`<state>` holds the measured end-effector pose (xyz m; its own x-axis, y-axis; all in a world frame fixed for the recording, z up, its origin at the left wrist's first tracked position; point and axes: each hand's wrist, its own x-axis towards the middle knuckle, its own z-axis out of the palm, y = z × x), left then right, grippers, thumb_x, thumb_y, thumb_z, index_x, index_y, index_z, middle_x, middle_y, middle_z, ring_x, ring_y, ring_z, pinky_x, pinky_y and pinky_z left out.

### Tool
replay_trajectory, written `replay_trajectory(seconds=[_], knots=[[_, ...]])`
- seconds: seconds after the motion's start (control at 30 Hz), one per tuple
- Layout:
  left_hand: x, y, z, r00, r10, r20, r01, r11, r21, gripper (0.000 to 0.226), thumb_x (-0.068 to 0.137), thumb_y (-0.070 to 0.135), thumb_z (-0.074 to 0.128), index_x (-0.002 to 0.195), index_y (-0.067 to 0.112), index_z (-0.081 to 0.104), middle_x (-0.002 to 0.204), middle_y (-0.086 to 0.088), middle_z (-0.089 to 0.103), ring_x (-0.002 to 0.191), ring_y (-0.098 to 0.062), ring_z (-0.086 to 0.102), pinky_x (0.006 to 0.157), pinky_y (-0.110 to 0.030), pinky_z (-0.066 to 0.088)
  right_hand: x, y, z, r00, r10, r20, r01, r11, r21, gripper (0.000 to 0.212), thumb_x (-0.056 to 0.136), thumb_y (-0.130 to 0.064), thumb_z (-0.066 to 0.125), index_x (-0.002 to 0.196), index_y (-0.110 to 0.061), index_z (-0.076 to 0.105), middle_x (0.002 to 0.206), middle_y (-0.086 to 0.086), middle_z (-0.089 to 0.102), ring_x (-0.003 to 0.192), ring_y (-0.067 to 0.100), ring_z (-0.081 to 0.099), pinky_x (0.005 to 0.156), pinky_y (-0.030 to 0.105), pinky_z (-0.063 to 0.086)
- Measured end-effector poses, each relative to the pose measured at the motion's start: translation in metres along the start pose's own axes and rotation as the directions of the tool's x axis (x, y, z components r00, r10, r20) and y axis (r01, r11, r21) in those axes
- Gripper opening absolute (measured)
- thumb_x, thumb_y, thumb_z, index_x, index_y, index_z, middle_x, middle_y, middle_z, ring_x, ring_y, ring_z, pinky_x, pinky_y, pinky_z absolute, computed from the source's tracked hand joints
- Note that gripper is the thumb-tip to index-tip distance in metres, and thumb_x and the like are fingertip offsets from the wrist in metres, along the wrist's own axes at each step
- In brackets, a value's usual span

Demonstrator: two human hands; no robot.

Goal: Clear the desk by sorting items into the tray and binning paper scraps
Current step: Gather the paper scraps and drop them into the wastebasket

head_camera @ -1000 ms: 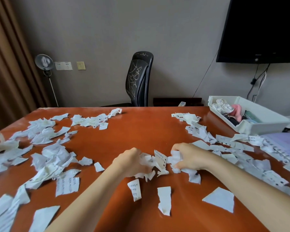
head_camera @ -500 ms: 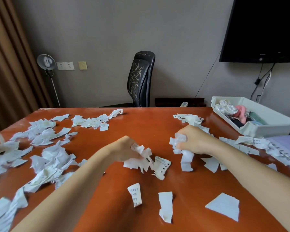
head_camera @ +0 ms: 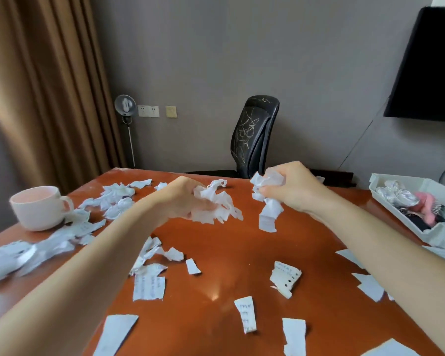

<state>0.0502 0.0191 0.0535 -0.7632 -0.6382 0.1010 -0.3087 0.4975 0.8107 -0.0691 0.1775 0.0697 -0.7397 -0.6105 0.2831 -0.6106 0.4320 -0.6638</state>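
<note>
Since lifting off desk [head_camera: 229,253], clutching crumpled scraps [head_camera: 216,204] in left hand [head_camera: 183,201] and right hand [head_camera: 293,187], mid-frame; binning probably next.

White paper scraps [head_camera: 149,285] — some handwritten — on orange-brown desk [head_camera: 226,253]; pale pink cup [head_camera: 37,208].

Left hand [head_camera: 181,199], right hand [head_camera: 294,187]: bare. Left forearm [head_camera: 88,268], right forearm [head_camera: 385,242]: bare along whole visible length, cut off by frame edge. Nothing else of person in view.

chair [head_camera: 254,134], curtain [head_camera: 44,86], tv [head_camera: 429,68], fan [head_camera: 125,105]
</note>
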Motion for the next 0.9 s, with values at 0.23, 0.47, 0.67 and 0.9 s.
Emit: replay_trajectory(seconds=[0.23, 0.47, 0.67, 0.9], knots=[[-0.004, -0.046, -0.103, 0.995, -0.057, 0.079, 0.053, 0.997, 0.06, 0.039, 0.079, 0.028, 0.072, 0.112, 0.011, 0.063, 0.105, -0.006, 0.068, 0.093, -0.02, 0.067, 0.08, -0.031, 0.058, 0.016, -0.076, 0.058, 0.978, -0.2, 0.055, 0.189, 0.969, 0.158, 0.025, 0.083, -0.017, 0.068, 0.07, 0.001, 0.057, 0.068, 0.009, 0.043, 0.062, 0.021, 0.043, 0.06, 0.033, 0.036], [-0.055, -0.128, -0.172, 0.978, -0.199, 0.069, 0.199, 0.98, 0.005, 0.026, 0.084, 0.017, 0.067, 0.11, 0.021, 0.065, 0.134, -0.016, 0.055, 0.096, -0.02, 0.064, 0.09, -0.03, 0.051, -0.006, -0.146, 0.155, 0.917, -0.332, 0.221, 0.264, 0.92, 0.288, 0.012, 0.086, -0.019, 0.067, 0.08, -0.009, 0.063, 0.07, -0.001, 0.056, 0.064, 0.008, 0.054, 0.056, 0.022, 0.042], [-0.104, -0.223, -0.249, 0.933, -0.344, -0.103, 0.323, 0.929, -0.182, 0.01, 0.083, 0.012, 0.068, 0.091, 0.007, 0.071, 0.084, -0.005, 0.071, 0.073, -0.013, 0.066, 0.07, -0.022, 0.054, -0.03, -0.205, 0.257, 0.831, -0.392, 0.394, 0.191, 0.867, 0.46, 0.01, 0.086, -0.016, 0.067, 0.093, -0.008, 0.067, 0.082, -0.003, 0.065, 0.074, 0.007, 0.06, 0.058, 0.014, 0.046], [-0.165, -0.315, -0.293, 0.821, -0.533, -0.203, 0.445, 0.822, -0.355, 0.007, 0.082, 0.01, 0.07, 0.088, 0.007, 0.066, 0.077, 0.0, 0.071, 0.062, -0.005, 0.068, 0.056, -0.013, 0.053, -0.066, -0.27, 0.368, 0.705, -0.488, 0.514, 0.127, 0.8, 0.586, 0.01, 0.082, -0.005, 0.067, 0.074, -0.003, 0.061, 0.064, 0.0, 0.051, 0.064, 0.01, 0.049, 0.056, 0.022, 0.041]])
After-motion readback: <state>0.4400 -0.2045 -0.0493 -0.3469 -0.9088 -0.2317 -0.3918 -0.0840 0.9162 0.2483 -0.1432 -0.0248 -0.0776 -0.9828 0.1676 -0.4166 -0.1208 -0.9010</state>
